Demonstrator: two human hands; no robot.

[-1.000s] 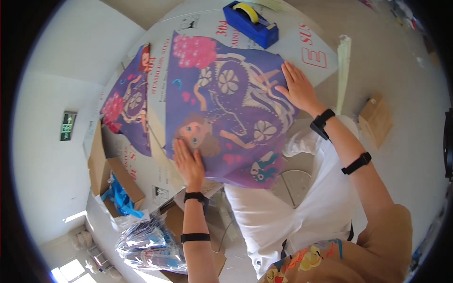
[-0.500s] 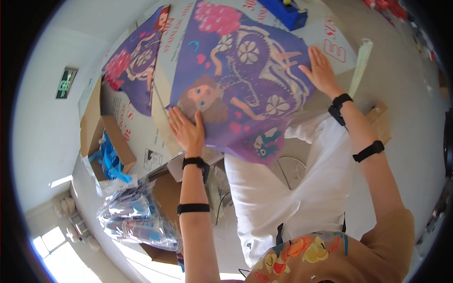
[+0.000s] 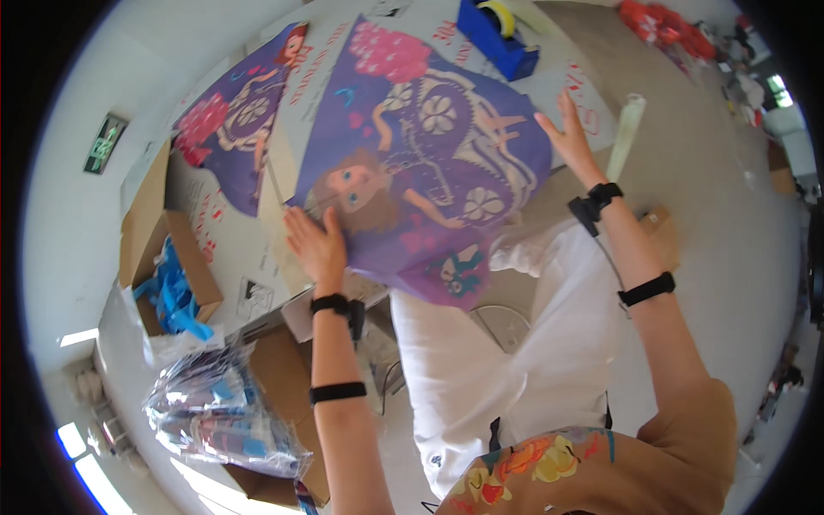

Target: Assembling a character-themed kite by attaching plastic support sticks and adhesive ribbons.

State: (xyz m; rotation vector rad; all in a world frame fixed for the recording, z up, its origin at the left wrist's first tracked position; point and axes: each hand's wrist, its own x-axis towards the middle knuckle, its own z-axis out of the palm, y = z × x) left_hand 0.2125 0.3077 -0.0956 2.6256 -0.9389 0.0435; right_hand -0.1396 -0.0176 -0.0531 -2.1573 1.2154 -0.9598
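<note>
On the table [image 3: 249, 257], both open-palmed grips, left hand [image 3: 316, 245] and right hand [image 3: 571, 142], seemingly flatten the purple kite [image 3: 429, 172].

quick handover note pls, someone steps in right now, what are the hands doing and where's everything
Left hand: flat, open, pressing the near-left edge of the purple cartoon kite sheet.
Right hand: open, fingers spread on the sheet's right edge.
The sheet lies spread on the table; a second matching sheet lies to its left, a blue tape dispenser beyond.
Done: sheet laid flat. Left: nothing taped or attached yet that shows.
</note>
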